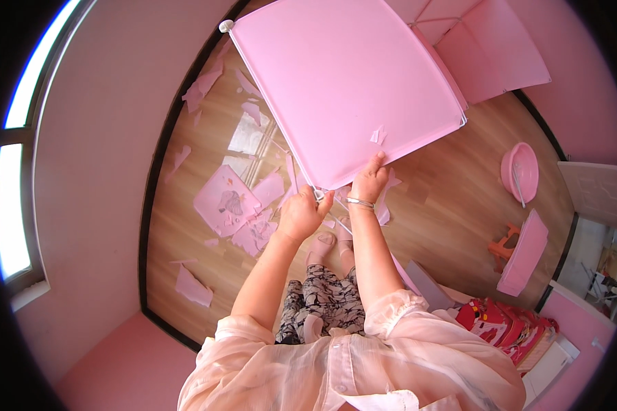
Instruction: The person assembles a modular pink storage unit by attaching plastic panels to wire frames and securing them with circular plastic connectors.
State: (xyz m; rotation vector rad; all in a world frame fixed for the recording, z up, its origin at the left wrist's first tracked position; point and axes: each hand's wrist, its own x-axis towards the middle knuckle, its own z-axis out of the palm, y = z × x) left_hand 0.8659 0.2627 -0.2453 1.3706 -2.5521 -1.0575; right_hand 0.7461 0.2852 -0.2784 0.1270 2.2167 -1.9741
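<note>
1. A sheer pale-pink blouse [336, 370] with loose, gathered sleeves ending above the elbows, forearms bare
2. A thin silver bangle [360, 203] around the right wrist
3. Trousers [322, 301] in a black-and-white swirling print
4. Pink slippers [325, 243] on the feet, toes partly showing

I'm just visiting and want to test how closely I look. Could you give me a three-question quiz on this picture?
1. True or false: both hands touch the near edge of the pink panel.
2. Which wrist wears a silver bracelet?
3. What lies scattered on the wooden floor: A) pink scraps, B) marbles, C) coins?

Key:
1. True: the left hand and right hand both grip it.
2. The right.
3. A.
</note>
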